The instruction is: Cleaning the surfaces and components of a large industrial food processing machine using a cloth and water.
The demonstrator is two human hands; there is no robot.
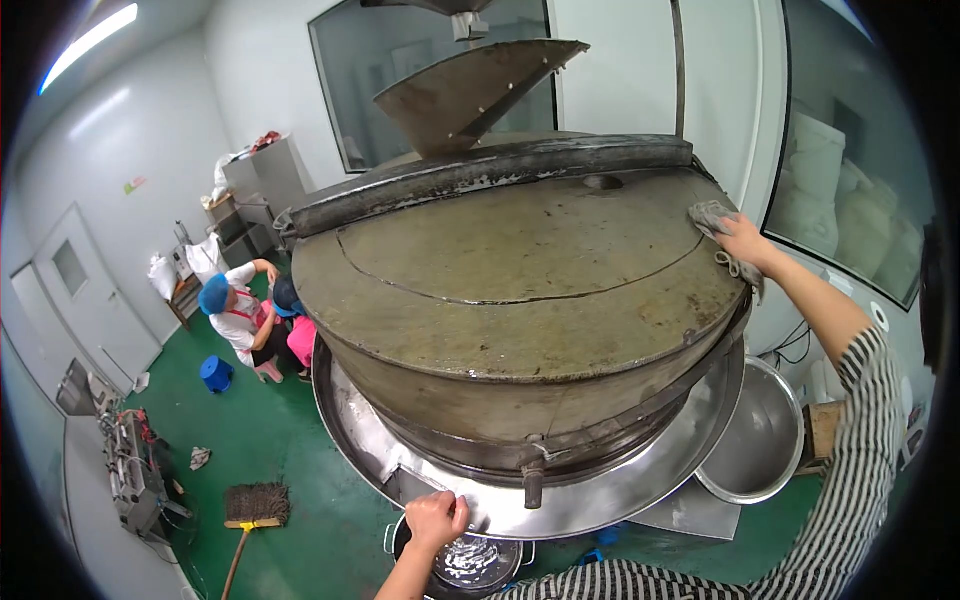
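A large round metal drum (500, 250) with a wet, stained flat lid fills the middle of the view. At the lid's right side my right hand (745, 243) presses a wrinkled grey cloth (712, 216) against the surface, its lower end hanging over the edge. Below the drum runs a wide shiny metal tray (590, 515). My left hand (435, 520) is closed at the tray's front rim, beside a notch-like opening; whatever its fingers hold is hidden. A short pipe stub (533, 485) sticks out low on the drum's front.
Above the drum hangs a metal hopper (470, 95). Under the tray stands a two-handled pot (470, 565); a steel basin (755, 440) is at right. Two people in blue caps (240, 310) sit at left, near a blue bucket (216, 374). A broom (256, 507) lies on the green floor.
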